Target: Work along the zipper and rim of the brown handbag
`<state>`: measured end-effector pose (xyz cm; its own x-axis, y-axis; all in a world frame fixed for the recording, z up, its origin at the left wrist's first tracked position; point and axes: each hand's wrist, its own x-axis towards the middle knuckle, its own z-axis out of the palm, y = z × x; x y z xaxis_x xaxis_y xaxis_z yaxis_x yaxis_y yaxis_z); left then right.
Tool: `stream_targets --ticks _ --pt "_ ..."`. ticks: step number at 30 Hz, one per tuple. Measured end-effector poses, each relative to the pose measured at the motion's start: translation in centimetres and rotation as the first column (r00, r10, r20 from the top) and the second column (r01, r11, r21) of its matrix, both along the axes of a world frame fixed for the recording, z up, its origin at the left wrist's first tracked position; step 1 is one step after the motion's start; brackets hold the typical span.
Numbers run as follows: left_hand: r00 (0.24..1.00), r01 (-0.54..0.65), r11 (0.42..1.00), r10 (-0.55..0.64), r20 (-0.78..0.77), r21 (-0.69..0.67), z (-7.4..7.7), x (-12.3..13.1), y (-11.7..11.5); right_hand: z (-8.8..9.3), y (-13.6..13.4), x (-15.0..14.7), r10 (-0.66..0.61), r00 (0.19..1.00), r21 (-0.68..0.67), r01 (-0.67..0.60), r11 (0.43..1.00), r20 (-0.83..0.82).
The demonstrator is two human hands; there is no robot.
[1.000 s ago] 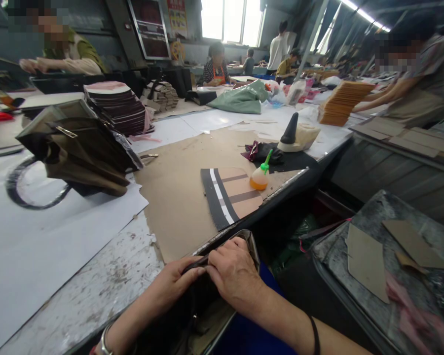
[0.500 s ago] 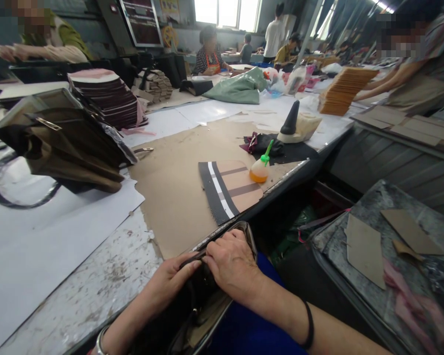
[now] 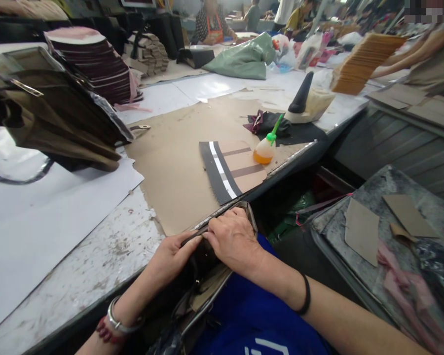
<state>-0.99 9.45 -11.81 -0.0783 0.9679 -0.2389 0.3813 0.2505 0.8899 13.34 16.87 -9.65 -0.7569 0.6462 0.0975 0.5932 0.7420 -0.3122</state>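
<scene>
A dark handbag (image 3: 203,288) with a beige lining rests on my lap against the table edge, its mouth facing up. My left hand (image 3: 172,259) pinches the bag's rim between thumb and fingers. Close beside it, my right hand (image 3: 231,239) is closed over the same rim, fingers curled over the far side. What lies under the fingertips is hidden. On the table just beyond lies a curved dark strip with a white band (image 3: 220,172), attached to or lying on a tan striped piece (image 3: 244,165). A squeeze bottle (image 3: 264,150) with orange liquid and a green nozzle stands by it.
A brown bag (image 3: 66,113) stands at the left, near a stack of dark pieces (image 3: 92,64). A black cone (image 3: 301,93) stands at the back right. Cardboard pieces (image 3: 362,231) lie on a grey surface at the right. Other people are at work behind.
My view has tilted down, so the table things sit higher in the picture. Both hands keep their hold on the bag's rim with little visible shift.
</scene>
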Motion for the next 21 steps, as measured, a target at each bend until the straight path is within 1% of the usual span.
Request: stream_targets --ticks 5,10,15,21 --pt "0.999 0.003 0.999 -0.001 -0.045 0.033 -0.32 0.02 -0.28 0.01 -0.12 -0.04 0.003 1.000 0.016 -0.003 1.000 0.006" --pt "0.990 0.012 0.995 0.002 -0.141 0.101 -0.84 0.07 -0.44 -0.03 -0.07 -0.10 0.010 1.000 0.015 -0.011 1.000 0.025" --pt "0.978 0.002 0.992 0.024 -0.208 0.123 -0.67 0.41 -0.59 -0.14 -0.20 -0.21 0.011 1.000 0.027 -0.012 1.000 0.016" --pt "0.974 -0.022 0.992 0.050 -0.223 0.128 -0.58 0.58 -1.01 -0.24 0.44 0.20 -0.003 1.000 0.076 0.002 0.997 0.007"
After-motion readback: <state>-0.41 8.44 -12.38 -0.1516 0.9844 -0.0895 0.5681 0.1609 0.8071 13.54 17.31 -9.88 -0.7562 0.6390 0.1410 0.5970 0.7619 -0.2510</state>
